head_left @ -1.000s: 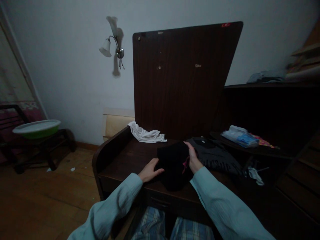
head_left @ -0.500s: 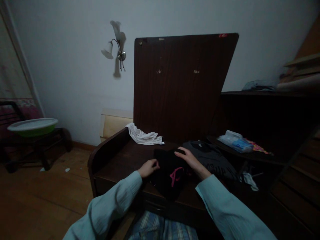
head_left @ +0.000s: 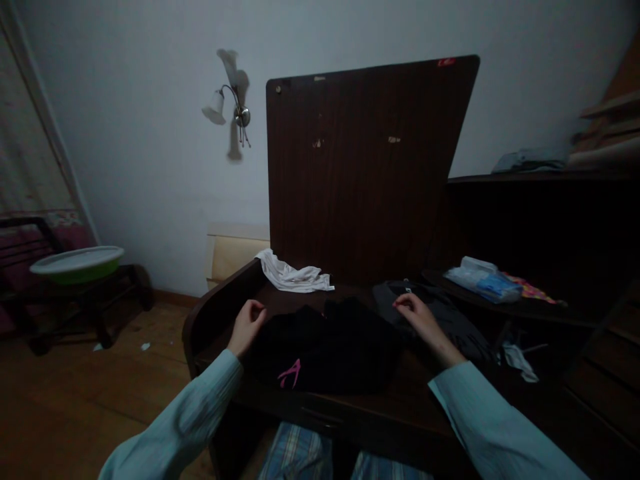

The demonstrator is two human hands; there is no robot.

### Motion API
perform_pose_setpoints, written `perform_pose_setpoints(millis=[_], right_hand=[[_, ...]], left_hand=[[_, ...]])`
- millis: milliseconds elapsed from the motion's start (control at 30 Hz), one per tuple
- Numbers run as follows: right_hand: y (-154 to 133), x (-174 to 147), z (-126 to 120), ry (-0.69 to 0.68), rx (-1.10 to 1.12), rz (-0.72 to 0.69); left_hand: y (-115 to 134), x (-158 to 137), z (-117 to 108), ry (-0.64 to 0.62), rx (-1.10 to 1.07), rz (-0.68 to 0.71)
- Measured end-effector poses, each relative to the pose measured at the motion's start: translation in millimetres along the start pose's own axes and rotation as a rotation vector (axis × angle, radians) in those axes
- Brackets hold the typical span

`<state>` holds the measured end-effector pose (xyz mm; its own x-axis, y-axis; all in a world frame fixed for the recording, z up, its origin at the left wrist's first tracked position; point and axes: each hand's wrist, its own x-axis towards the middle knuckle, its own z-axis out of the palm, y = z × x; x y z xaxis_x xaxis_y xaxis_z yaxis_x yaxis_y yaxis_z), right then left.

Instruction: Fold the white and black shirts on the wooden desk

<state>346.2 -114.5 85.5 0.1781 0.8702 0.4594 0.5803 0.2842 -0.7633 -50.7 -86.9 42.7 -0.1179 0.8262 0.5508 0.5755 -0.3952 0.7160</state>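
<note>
A black garment [head_left: 335, 353] with a pink letter-like mark lies spread across the dark wooden desk top [head_left: 415, 383]. At its left edge my left hand [head_left: 246, 327] is closed, fingers curled in a pinch on the cloth. My right hand [head_left: 423, 323] pinches the upper right edge in the same way, close to a dark grey garment [head_left: 450, 327] with black lettering. Dim light hides exactly where the fingertips meet the black cloth. Behind it, a white cloth [head_left: 295, 277] lies crumpled along the back left of the desk.
A tall dark panel [head_left: 360, 173] rises behind the desk. On the right shelf sit a clear-and-blue plastic package [head_left: 483, 280] and a colourful cloth [head_left: 533, 290]. To the left, a green basin [head_left: 77, 267] rests on a dark chair [head_left: 85, 303]. A lamp [head_left: 215, 107] hangs on the wall.
My hands have moved apart, left hand leftward and right hand slightly rightward. The black garment, bunched between them before, is now stretched wide, and its pink mark has shifted left.
</note>
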Motion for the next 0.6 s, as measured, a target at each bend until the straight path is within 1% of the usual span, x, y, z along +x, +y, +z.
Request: perform_pose_setpoints(millis=[33, 67, 133, 200, 233, 267, 300, 333, 367, 400, 433, 467, 500, 567, 600], right_hand=[[-8, 2, 9, -0.013, -0.048, -0.009], [-17, 4, 19, -0.064, -0.108, -0.019], [-33, 5, 42, -0.206, -0.303, -0.023], [-45, 3, 64, -0.377, -0.543, -0.021], [-48, 2, 74, -0.454, -0.642, -0.03], [-51, 1, 81, -0.511, -0.71, -0.042], [-53, 1, 86, -0.545, -0.748, -0.057], [-55, 2, 88, -0.559, -0.764, -0.07], [-56, 4, 86, -0.545, -0.759, -0.079], [-57, 7, 81, -0.502, -0.744, -0.083], [-58, 10, 72, -0.429, -0.727, -0.085], [-58, 14, 60, -0.325, -0.703, -0.084], [-57, 17, 45, -0.193, -0.67, -0.079], [-50, 22, 11, 0.067, -0.61, -0.052], [-43, 23, -7, 0.168, -0.593, -0.027]], left_hand=[[11, 1, 7, -0.113, 0.05, 0.064], [22, 3, 15, -0.232, 0.114, 0.133], [39, 5, 32, -0.504, 0.248, 0.256], [48, 7, 47, -0.734, 0.406, 0.296], [50, 8, 52, -0.818, 0.478, 0.295], [51, 9, 55, -0.87, 0.541, 0.284], [51, 11, 56, -0.892, 0.589, 0.272], [51, 14, 54, -0.881, 0.619, 0.262], [51, 18, 49, -0.837, 0.634, 0.254], [51, 22, 41, -0.762, 0.638, 0.244], [51, 27, 32, -0.661, 0.635, 0.227], [50, 32, 20, -0.542, 0.631, 0.205], [50, 37, 7, -0.417, 0.63, 0.172], [47, 44, -18, -0.178, 0.674, 0.076], [45, 47, -30, -0.086, 0.716, 0.039]])
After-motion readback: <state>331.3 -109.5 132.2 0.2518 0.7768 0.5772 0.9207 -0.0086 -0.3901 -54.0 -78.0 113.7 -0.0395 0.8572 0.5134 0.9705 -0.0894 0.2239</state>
